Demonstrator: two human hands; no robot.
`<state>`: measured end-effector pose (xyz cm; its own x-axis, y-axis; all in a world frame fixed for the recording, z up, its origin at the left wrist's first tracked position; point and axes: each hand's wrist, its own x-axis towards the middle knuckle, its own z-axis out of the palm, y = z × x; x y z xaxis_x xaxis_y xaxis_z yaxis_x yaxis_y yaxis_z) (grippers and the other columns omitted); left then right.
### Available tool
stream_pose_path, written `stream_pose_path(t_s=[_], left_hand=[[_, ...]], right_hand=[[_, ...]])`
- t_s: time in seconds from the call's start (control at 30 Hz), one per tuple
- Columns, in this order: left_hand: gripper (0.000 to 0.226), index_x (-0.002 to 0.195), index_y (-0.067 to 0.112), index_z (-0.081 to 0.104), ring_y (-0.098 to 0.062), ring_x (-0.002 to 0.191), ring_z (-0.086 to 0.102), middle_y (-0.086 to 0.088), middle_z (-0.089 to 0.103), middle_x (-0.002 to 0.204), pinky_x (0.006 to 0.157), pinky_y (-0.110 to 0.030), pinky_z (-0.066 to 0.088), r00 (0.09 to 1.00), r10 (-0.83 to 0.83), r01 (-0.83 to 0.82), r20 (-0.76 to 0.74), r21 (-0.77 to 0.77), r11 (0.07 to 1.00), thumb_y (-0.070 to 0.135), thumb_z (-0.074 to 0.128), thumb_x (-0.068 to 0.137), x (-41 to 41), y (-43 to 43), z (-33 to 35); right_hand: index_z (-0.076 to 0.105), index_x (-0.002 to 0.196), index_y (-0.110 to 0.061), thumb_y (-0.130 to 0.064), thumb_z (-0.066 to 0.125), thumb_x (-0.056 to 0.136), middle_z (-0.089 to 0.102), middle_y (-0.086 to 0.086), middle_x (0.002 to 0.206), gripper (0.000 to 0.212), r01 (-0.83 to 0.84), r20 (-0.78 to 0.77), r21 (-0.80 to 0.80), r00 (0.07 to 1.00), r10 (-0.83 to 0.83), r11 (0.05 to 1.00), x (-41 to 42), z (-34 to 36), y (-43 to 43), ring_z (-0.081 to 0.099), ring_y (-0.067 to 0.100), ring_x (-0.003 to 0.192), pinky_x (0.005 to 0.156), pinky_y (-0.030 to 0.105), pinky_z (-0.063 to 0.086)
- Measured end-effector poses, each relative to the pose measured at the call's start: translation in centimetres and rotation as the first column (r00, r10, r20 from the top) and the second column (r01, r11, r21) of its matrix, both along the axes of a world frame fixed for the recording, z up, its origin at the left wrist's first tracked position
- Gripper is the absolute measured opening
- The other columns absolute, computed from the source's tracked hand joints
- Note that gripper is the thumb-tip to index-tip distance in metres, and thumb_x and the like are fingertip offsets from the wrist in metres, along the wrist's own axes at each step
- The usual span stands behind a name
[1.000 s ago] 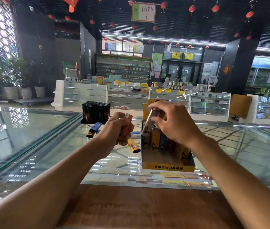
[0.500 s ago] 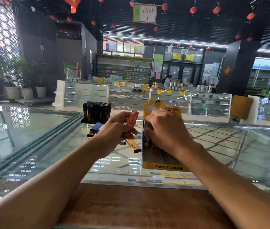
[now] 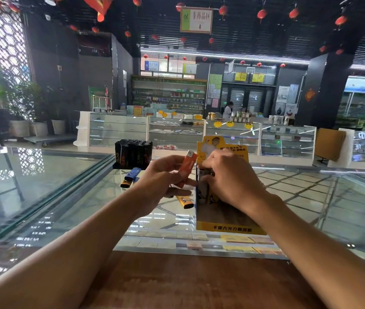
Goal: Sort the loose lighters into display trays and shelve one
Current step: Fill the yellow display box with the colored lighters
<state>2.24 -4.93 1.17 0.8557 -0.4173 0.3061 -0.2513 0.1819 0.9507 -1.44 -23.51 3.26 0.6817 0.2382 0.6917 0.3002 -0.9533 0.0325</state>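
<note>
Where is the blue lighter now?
In the head view, the blue lighter lies on the glass counter, just in front of the black tray, left of the left hand.

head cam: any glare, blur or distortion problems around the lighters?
Head view: the glass counter carries heavy reflections of window lattice and ceiling lights; wide-angle stretch bends the edges and forearms; the orange lighter in the left hand is sharp and evenly lit; the right hand shades and hides the yellow display tray interior.

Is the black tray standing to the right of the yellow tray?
No, the black tray stands farther back and to the left of the yellow tray.
</note>
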Motion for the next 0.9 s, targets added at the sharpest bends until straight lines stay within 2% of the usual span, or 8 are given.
stream_pose_path(t_s=[0.2,0.27,0.33,0.37,0.47,0.6,0.73,0.9], left_hand=[[0.019,0.112,0.002,0.068,-0.028,0.094,0.076,-0.013,0.074,0.099,0.072,-0.032,0.063,1.0,-0.024,0.024,-0.001,-0.024,0.999,-0.003,0.062,0.095,0.0,0.1,-0.1],[0.019,0.111,0.003,0.069,-0.03,0.096,0.076,-0.013,0.074,0.1,0.075,-0.033,0.063,1.0,-0.019,0.02,0.019,-0.019,1.0,0.002,0.066,0.092,0.0,0.0,-0.1],[0.023,0.11,0.006,0.072,-0.031,0.097,0.076,-0.012,0.076,0.099,0.076,-0.036,0.064,0.999,-0.002,0.001,0.054,0.008,1.0,0.01,0.073,0.087,-0.1,0.0,0.0],[0.027,0.109,0.008,0.073,-0.032,0.097,0.075,-0.011,0.077,0.098,0.077,-0.037,0.064,0.997,0.004,-0.006,0.075,0.021,1.0,0.015,0.075,0.083,-0.1,-0.1,-0.1],[0.036,0.111,0.008,0.073,-0.031,0.097,0.074,-0.012,0.078,0.1,0.081,-0.035,0.062,0.989,0.003,-0.007,0.146,0.028,1.0,0.021,0.077,0.077,-0.3,-0.7,0.0],[0.024,0.112,0.017,0.073,-0.015,0.104,0.07,-0.004,0.075,0.11,0.086,-0.028,0.059,0.904,0.063,-0.137,0.422,0.147,0.98,0.024,0.075,0.089,-0.3,-1.4,-0.1],[0.084,0.147,0.033,0.047,-0.008,0.14,0.041,0.012,0.04,0.153,0.113,-0.036,0.041,0.752,-0.09,-0.283,0.653,0.443,0.851,0.064,0.075,0.074,0.7,-1.2,-1.3],[0.123,0.161,0.041,0.003,-0.002,0.151,0.0,0.028,-0.009,0.164,0.122,-0.032,0.012,0.756,-0.301,-0.228,0.581,0.666,0.71,0.056,0.087,0.072,0.8,-1.4,-2.1]], right_hand=[[0.079,0.1,-0.017,-0.016,0.074,0.091,0.068,0.001,0.096,0.011,0.056,0.108,-0.098,0.993,-0.045,0.994,0.0,-0.1,-0.2,0.06,0.02,0.093,0.082,0.037,0.056],[0.077,0.105,-0.015,-0.017,0.066,0.097,0.074,0.001,0.099,0.014,-0.026,0.096,0.061,0.995,0.02,0.998,-0.2,0.7,-0.7,0.065,0.01,0.084,0.078,0.033,0.057],[0.071,0.124,-0.017,-0.02,0.062,0.1,0.073,-0.003,0.109,0.026,-0.155,0.031,0.306,0.988,0.153,0.939,-1.0,1.5,-1.2,0.064,-0.006,0.068,0.066,0.01,0.05],[0.067,0.13,-0.019,-0.023,0.063,0.1,0.072,-0.005,0.111,0.031,-0.202,-0.015,0.398,0.974,0.226,0.895,-1.4,1.8,-1.6,0.065,-0.007,0.069,0.066,0.006,0.047],[0.071,0.123,-0.021,-0.027,0.073,0.092,0.074,-0.006,0.108,0.032,-0.255,-0.035,0.446,0.953,0.302,0.858,-1.6,2.0,-2.3,0.07,0.004,0.095,0.086,0.017,0.055],[0.073,0.115,-0.017,-0.013,0.077,0.087,0.075,-0.002,0.099,0.028,-0.308,0.056,0.614,0.935,0.349,0.727,-2.3,3.3,-4.2,0.072,0.01,0.094,0.086,0.028,0.06],[0.073,0.104,-0.014,-0.007,0.077,0.086,0.077,0.002,0.096,0.019,-0.279,0.055,0.697,0.939,0.338,0.66,-3.5,4.8,-7.8,0.073,0.014,0.092,0.088,0.033,0.06],[0.076,0.101,-0.021,-0.012,0.078,0.086,0.075,-0.008,0.089,0.018,-0.172,-0.027,0.529,0.975,0.219,0.831,-4.3,3.0,-9.3,0.071,0.008,0.084,0.083,0.031,0.059]])
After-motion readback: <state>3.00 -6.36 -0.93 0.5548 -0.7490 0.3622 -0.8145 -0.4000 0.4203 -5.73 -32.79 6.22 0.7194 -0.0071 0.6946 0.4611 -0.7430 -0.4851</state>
